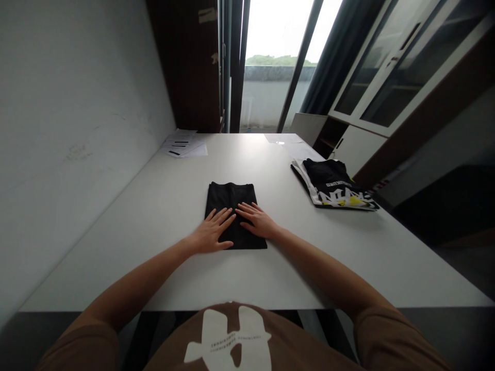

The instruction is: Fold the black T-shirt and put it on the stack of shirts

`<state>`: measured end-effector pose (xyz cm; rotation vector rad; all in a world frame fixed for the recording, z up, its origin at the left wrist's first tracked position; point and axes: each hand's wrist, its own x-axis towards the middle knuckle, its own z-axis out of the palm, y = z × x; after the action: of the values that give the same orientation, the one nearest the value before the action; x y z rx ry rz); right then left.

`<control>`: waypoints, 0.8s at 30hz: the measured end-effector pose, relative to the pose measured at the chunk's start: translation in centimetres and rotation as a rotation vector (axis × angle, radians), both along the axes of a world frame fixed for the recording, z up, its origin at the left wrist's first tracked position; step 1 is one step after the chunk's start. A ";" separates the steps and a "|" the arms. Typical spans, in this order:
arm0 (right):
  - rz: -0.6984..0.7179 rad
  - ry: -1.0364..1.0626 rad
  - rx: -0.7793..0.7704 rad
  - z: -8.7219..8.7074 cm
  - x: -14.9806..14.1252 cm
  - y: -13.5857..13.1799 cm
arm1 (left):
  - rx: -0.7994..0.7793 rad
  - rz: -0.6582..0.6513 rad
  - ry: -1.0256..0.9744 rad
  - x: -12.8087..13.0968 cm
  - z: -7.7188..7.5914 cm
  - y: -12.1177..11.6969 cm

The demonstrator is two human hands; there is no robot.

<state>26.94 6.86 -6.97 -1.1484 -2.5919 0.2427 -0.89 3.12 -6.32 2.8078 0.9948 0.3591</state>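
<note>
A black folded garment (232,193), roughly rectangular, lies flat on the white table (162,206) in front of me. My left hand (212,231) rests palm down on its left side, fingers spread and pointing away from me. On the right side of the cloth lies my right hand (258,221), also flat, its fingers stretched toward the left. The fingertips of both hands come close together near the middle of the cloth. Neither hand grips anything. Parts of the garment are hidden under the palms.
To the right, a stack of folded printed T-shirts (328,178), black and white, sits near the table's edge. Papers (185,144) lie at the far left corner against the wall (77,129). More sheets (301,150) are at the far right. A glass-door cabinet (371,98) stands beyond.
</note>
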 end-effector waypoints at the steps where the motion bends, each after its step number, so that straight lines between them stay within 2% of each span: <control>1: 0.028 0.003 -0.015 0.0 0.0 -0.1 | -0.003 -0.025 0.002 0.0 0.1 0.0; 3: -0.018 0.006 -0.030 -0.2 0.1 0.0 | -0.019 -0.048 0.009 0.0 0.2 0.0; 9: -0.289 -0.071 -0.024 -1.1 1.6 2.1 | -0.050 -0.030 0.037 -0.1 0.3 0.1; 15: -0.436 -0.083 -0.024 -1.6 3.1 3.2 | -0.040 0.015 0.057 0.1 0.3 0.1; 18: -0.438 -0.071 -0.015 -1.3 3.0 2.8 | -0.004 0.164 0.065 -0.6 -0.3 1.0; 22: -0.426 -0.063 0.007 -0.3 2.8 2.0 | 0.062 0.508 0.086 -3.1 -1.4 3.5; 24: -0.438 -0.065 0.023 0.5 2.8 1.5 | 0.087 0.623 0.099 -4.3 -1.6 4.5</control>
<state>29.74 8.33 -6.47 -1.6957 -2.3085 0.0783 -5.16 7.61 -7.93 2.5358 1.9114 0.3302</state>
